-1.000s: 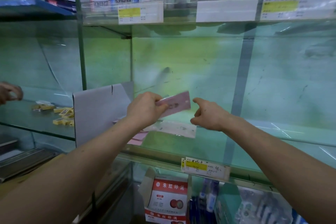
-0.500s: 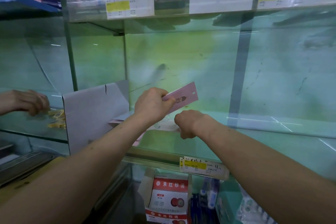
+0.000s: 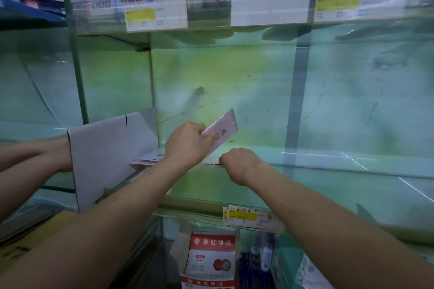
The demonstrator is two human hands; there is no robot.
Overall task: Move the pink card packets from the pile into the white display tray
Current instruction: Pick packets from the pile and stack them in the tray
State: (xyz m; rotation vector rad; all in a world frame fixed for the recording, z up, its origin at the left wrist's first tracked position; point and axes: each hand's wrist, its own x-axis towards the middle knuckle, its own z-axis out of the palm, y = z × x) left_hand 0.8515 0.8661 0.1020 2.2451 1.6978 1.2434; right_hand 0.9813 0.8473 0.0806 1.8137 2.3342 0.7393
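Now, left hand (image 3: 186,142): fingers and thumb pinch one pink rectangular card packet (image 3: 222,131) by its lower end. The packet is tilted with its hang-hole end up, in the air just right of the white folded-cardboard display tray (image 3: 110,148), not in it.
Right hand (image 3: 237,164): knuckles up, fingers curled down onto the glass shelf (image 3: 340,185), further right of the tray than the left hand. The fingertips are hidden, so I cannot tell whether they grip anything.
Change, right hand: one second back it is raised with forefinger out, well to the right. It is now lowered and drawn in, just beside the left hand.
Change, left hand: same pinch, packet tipped steeper, hand no nearer the tray.
Pile: the pile of flat pink card packets (image 3: 144,161) lies on the shelf just right of the tray's foot, mostly covered by the left forearm.
Tray: its tall side wall faces the camera, so the inside and its contents are not visible.
Other: a second person's forearms (image 3: 35,159) are left of the tray, further in than one second back.
Reading: the right hand probably goes for the next packet while the left keeps the first. Transfer is not yet made and the pile is not cleared.
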